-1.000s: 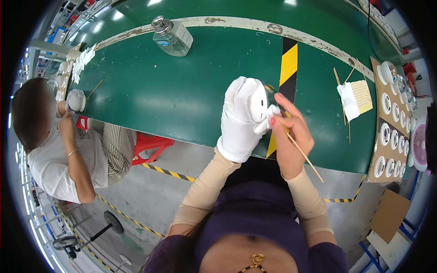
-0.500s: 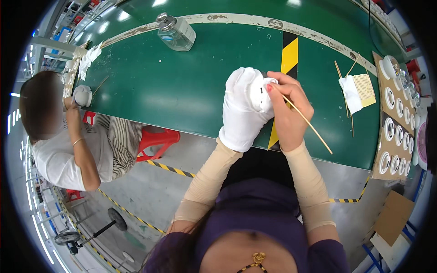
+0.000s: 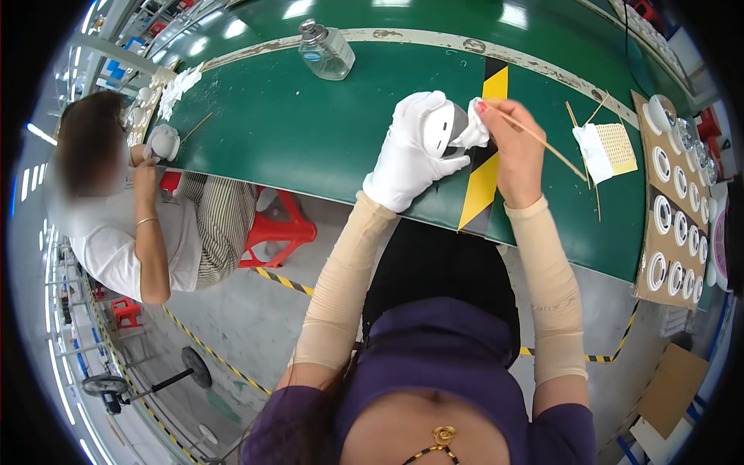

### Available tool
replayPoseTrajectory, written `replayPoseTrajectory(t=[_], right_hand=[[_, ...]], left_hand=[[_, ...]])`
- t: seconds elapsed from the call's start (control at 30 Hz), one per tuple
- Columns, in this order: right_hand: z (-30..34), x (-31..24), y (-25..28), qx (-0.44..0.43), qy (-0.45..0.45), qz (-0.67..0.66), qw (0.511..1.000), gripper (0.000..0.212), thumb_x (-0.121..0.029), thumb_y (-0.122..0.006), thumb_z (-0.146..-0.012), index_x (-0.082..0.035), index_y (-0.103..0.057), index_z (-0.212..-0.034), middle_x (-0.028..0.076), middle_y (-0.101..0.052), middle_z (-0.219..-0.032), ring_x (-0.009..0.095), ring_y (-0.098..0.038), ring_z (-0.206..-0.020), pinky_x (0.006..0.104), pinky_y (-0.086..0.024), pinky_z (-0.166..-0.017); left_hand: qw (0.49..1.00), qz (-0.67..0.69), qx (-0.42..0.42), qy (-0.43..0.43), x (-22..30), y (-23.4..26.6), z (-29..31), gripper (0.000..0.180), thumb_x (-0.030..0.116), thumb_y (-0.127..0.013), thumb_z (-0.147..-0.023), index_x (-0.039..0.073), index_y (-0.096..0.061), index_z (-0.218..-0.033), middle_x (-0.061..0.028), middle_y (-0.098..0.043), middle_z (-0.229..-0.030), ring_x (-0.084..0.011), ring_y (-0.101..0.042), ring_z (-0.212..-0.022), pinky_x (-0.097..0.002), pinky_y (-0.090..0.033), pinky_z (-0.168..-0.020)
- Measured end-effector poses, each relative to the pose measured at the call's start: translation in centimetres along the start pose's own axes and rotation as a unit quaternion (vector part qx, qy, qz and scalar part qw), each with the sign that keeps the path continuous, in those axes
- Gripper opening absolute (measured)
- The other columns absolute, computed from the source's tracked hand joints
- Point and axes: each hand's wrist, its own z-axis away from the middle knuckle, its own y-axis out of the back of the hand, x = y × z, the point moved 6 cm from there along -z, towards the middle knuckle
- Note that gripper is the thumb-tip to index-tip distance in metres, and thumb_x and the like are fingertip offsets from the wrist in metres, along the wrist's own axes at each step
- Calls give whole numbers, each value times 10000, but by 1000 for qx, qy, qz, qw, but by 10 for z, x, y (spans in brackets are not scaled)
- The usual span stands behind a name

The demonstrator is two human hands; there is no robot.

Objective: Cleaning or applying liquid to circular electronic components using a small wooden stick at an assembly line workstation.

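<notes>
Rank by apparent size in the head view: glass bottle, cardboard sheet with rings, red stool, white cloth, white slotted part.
1. Cardboard sheet
2. Red stool, visible part
3. Glass bottle
4. White cloth in the right hand, white slotted part in the left hand: too alike to rank.

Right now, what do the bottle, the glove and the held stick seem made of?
Bottle: probably glass, perhaps clear plastic; glossy, see-through.
Glove: likely soft fabric, matte white, given its folds.
Held stick: wood or bamboo, it seems; pale tan, matte.
</notes>
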Motion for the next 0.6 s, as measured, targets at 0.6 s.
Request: replayPoseTrajectory(t=[0.6], right_hand=[[-106, -29, -138, -248, -38, -56, 966, 254, -92, -564, -911, 84, -615, -1088, 137, -643, -1077, 200, -637, -992, 329, -520, -906]], left_hand=[[1000, 3, -2, -26, 1, 7, 8, 876, 175, -863, -573, 74, -424, -1324, -199, -417, -1296, -379, -449, -1200, -408, -401, -1008]])
